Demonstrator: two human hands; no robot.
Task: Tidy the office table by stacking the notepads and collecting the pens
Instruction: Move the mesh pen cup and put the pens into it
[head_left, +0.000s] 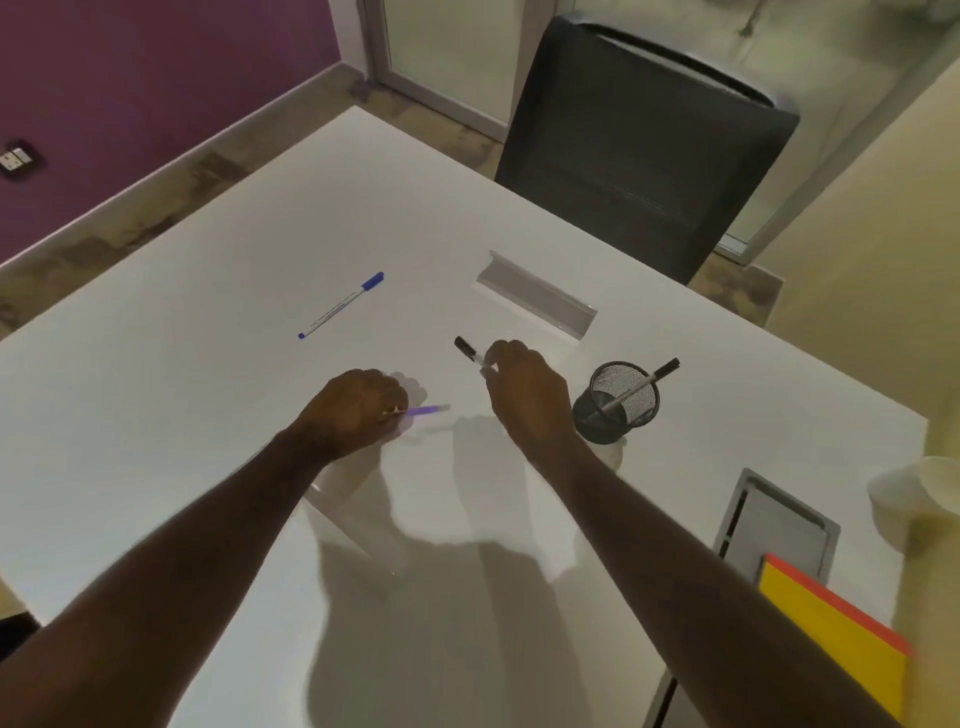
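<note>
We have one view only, from a wide-angle camera worn on the person's head; it looks forward and steeply down, close over the white tabletop (218, 395); a black chair (644, 150) stands at the far edge.

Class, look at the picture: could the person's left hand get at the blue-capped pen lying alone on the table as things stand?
Probably yes, but not freely: nothing lies between the left hand and the blue-capped pen, which sits just beyond it. That hand already holds a purple pen, which may hamper a second pickup.
</note>
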